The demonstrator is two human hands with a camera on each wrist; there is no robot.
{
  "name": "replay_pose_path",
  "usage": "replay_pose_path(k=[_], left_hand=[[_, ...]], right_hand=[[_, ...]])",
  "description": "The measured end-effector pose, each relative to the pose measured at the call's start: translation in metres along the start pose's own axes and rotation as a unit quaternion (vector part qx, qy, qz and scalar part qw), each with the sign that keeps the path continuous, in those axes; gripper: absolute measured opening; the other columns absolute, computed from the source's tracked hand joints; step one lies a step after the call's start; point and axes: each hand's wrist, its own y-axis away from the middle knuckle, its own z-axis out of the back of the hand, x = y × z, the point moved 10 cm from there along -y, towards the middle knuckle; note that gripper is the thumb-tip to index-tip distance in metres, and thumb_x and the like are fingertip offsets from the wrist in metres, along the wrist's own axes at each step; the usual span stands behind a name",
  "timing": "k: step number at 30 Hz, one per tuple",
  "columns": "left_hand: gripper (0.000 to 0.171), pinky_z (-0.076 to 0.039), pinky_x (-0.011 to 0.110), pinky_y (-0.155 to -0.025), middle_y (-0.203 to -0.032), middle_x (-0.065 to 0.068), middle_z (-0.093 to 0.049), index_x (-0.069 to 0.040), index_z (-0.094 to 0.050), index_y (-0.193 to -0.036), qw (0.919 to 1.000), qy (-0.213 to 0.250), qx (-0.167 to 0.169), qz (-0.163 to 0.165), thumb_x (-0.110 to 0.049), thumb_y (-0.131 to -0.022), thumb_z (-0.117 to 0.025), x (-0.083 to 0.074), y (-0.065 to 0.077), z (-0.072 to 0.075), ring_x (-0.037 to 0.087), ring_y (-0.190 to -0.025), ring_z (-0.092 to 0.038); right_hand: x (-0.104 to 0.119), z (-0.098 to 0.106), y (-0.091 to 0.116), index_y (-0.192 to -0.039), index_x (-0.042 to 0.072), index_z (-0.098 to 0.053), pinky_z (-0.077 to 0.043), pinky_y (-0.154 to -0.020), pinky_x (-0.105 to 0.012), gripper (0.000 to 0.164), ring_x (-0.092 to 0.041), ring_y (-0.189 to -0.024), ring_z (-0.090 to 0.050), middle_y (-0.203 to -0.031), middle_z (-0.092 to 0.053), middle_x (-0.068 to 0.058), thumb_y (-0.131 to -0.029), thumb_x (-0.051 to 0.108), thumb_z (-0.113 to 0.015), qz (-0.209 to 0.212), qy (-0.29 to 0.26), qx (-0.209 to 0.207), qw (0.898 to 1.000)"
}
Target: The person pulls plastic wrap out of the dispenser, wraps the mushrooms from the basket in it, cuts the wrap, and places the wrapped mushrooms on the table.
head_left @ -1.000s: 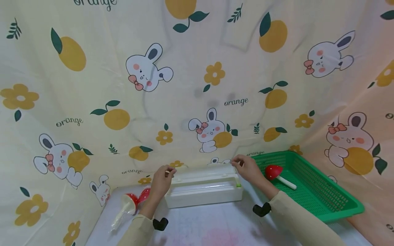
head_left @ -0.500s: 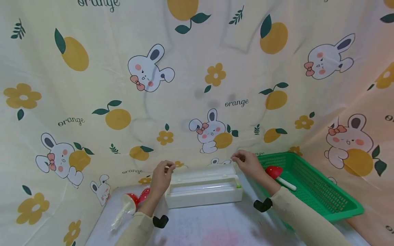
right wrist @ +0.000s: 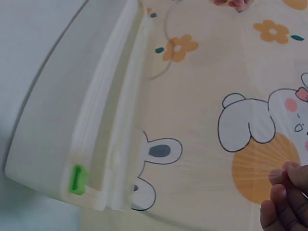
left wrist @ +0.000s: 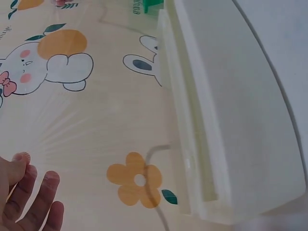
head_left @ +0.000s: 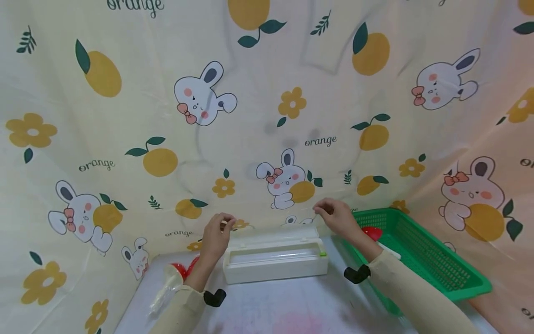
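Note:
A white cling film dispenser (head_left: 275,272) lies on the table with its lid (head_left: 275,233) raised at the back. From it a clear sheet of cling film (left wrist: 62,127) stretches up between both hands. My left hand (head_left: 217,235) pinches one corner between thumb and fingertips, above the dispenser's left end. Fine creases fan out from that grip in the left wrist view. Above the right end, my right hand (head_left: 339,221) pinches the other corner of the film, with similar creases in the right wrist view. A green slider (right wrist: 78,179) sits at the dispenser's right end.
Right of the dispenser, a green plastic basket (head_left: 467,278) contains a red-capped, white-stemmed mushroom shape (head_left: 372,233), partly behind my right forearm. At left, a red and cream item in clear wrap (head_left: 167,284) lies beside my left forearm. A patterned cloth (head_left: 250,130) hangs behind the table.
Both hands have risen slightly away from the dispenser, drawing the cling film up with them. The dispenser and the wrapped item have stayed in place.

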Motion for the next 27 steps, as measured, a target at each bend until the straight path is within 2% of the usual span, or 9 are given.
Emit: replay_pose_path(k=[12, 17, 27], left_hand=[[0.012, -0.056, 0.034, -0.083, -0.104, 0.0, -0.063, -0.017, -0.065, -0.107, 0.9998, 0.006, -0.017, -0.007, -0.025, -0.098, -0.064, -0.011, -0.009, 0.011, 0.015, -0.086, -0.064], [0.013, -0.056, 0.033, -0.083, -0.103, 0.0, -0.062, -0.016, -0.065, -0.107, 0.9995, 0.013, -0.022, -0.019, -0.026, -0.099, -0.063, -0.017, -0.012, 0.016, 0.015, -0.086, -0.064], [0.013, -0.056, 0.03, -0.081, -0.103, -0.001, -0.062, -0.016, -0.065, -0.108, 0.9989, 0.02, -0.034, -0.026, -0.025, -0.099, -0.063, -0.029, -0.017, 0.026, 0.014, -0.086, -0.063]], right_hand=[[0.017, 0.013, -0.009, -0.103, 0.014, -0.072, -0.056, -0.07, -0.026, 0.008, -0.022, -0.08, -0.062, -0.096, -0.071, -0.002, -0.096, 0.016, -0.069, 0.021, -0.008, -0.02, 1.0], [0.025, 0.02, -0.011, -0.103, 0.014, -0.072, -0.057, -0.072, -0.027, 0.008, -0.027, -0.082, -0.064, -0.097, -0.071, -0.001, -0.096, 0.016, -0.069, 0.041, -0.022, -0.03, 0.998], [0.04, 0.03, -0.016, -0.103, 0.011, -0.072, -0.055, -0.073, -0.027, 0.011, -0.022, -0.083, -0.061, -0.096, -0.071, -0.004, -0.097, 0.018, -0.068, 0.044, -0.018, -0.039, 0.998]])
